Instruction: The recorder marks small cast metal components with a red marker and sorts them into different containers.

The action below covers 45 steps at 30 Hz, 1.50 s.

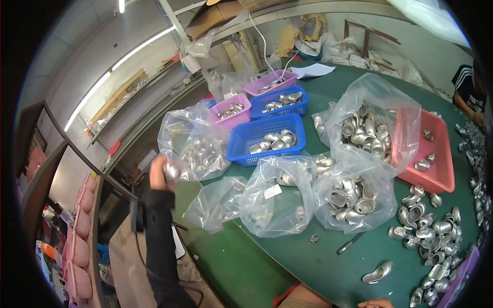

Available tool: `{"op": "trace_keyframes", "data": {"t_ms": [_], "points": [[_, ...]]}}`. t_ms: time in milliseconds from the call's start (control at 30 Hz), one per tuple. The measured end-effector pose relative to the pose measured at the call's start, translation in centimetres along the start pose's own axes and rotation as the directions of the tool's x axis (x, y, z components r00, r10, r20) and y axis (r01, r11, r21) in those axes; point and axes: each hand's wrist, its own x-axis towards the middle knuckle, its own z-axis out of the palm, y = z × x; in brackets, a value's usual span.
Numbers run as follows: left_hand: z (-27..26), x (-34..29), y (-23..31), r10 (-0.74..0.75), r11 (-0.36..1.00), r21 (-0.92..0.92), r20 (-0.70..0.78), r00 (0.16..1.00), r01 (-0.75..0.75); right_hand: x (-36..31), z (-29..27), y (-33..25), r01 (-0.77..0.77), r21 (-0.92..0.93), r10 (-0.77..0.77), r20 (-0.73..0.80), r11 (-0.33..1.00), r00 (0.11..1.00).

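Observation:
My left hand (158,173), raised at the left, is closed around a silver curved metal fitting (172,171); both are slightly blurred. Just behind it stands a clear plastic bag (177,128) with more such fittings inside. Only the fingers of my right hand (376,304) show at the lower edge. They lie at the table's near edge, apart, with nothing visible in them. The closest thing to them is a single hollow, shoe-shaped metal fitting (378,273) on the green table (287,256).
Several clear bags of fittings, such as one bag (380,215), cover the middle. Behind are blue baskets (241,149) and pink baskets (218,122). A red tray (447,169), loose fittings (426,233) and a black pen (350,244) lie rightward. Another person (465,87) sits far right.

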Motion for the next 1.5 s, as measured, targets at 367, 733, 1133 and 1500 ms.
{"op": "trace_keyframes", "data": {"t_ms": [367,733,1133,1500], "points": [[6.1,2.9,0.0,-0.429,0.894,-0.049,0.189,0.883,0.445,-3.4,-1.4,1.0,-0.245,0.097,0.258,-0.162,0.965,0.952],[18.8,-10.2,29.9,0.622,0.783,-0.596,0.745,0.241,-0.178,-4.7,-3.7,3.9,-0.378,0.085,0.381,-0.383,0.922,0.841],[22.8,-18.8,33.2,0.29,0.344,0.009,0.95,-0.115,0.939,-4.7,-4.1,3.9,-0.315,0.225,0.367,-0.248,0.922,0.897],[19.0,-17.8,34.7,0.573,-0.235,0.199,0.819,-0.029,0.951,-0.6,-2.5,3.0,-0.116,0.487,0.264,-0.246,0.866,0.933]]}}
